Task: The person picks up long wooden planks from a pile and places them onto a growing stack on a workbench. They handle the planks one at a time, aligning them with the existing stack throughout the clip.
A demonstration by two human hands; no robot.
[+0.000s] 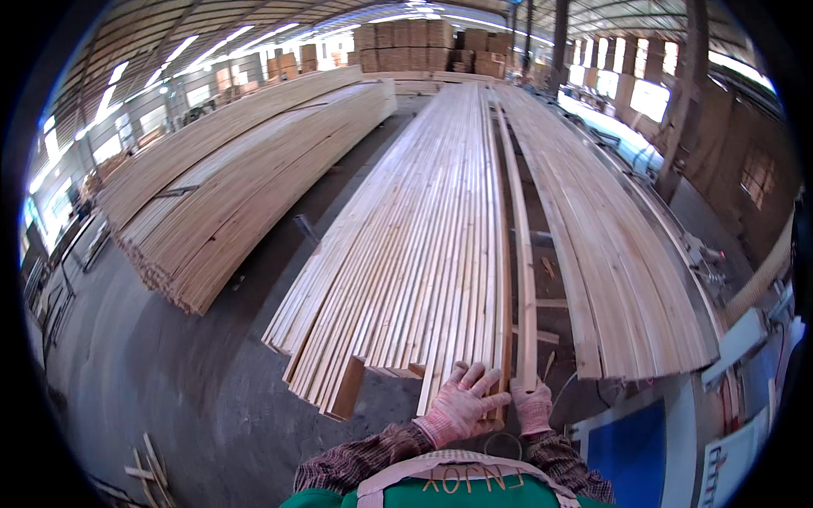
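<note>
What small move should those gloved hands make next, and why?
Perhaps ease the single strip rightward with the right hand while the left hand steadies the middle stack: the right hand is at the strip's near end, with gaps on either side.

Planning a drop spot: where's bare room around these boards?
Bare floor between left stack and loose sticks, and mostly between left stack and middle stack. Crowded: its near right corner, left hand on it, right hand at the lone board.

1 downward, head-worn fisheye view
</note>
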